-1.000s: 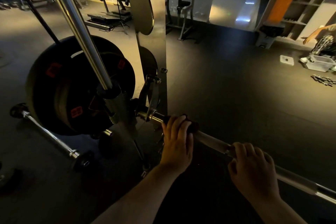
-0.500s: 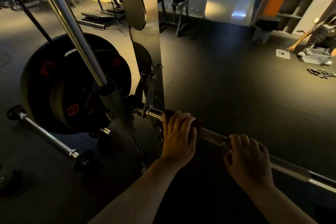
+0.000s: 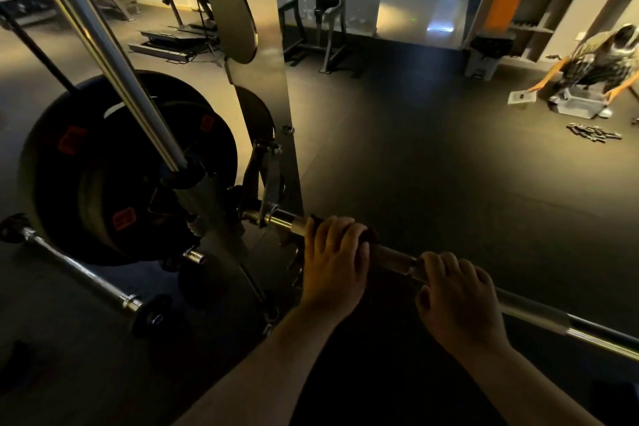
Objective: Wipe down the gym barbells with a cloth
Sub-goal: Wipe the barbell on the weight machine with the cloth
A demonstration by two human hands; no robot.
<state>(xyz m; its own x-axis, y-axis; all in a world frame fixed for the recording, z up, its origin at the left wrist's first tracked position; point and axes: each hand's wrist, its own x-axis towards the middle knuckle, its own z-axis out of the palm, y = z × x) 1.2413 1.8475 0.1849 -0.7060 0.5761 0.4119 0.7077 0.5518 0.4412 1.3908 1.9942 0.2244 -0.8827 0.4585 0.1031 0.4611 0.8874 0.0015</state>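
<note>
While the left hand's fingers (image 3: 342, 232) curl over a dark cloth (image 3: 371, 237) wrapped round the bar (image 3: 396, 258), the right hand's fingers curl over the bare steel just beside it. The left hand (image 3: 333, 263) clasps the cloth close to the end of the bar, where it sits in a hook on the rack (image 3: 273, 86). The right hand (image 3: 460, 301) grips farther along, and from there the bar runs down towards the lower right edge.

Left of the rack, black plates (image 3: 62, 183) hang behind a slanted chrome rod (image 3: 114, 73). They carry red labels (image 3: 121, 220), but the writing is too blurred to read. Below them a second, thinner barbell (image 3: 79, 270) lies on the dark floor (image 3: 415, 166).

Far off on the right, a person (image 3: 601, 62) bends over a grey bin (image 3: 577, 107), with small dark parts (image 3: 593, 132) scattered just in front.
</note>
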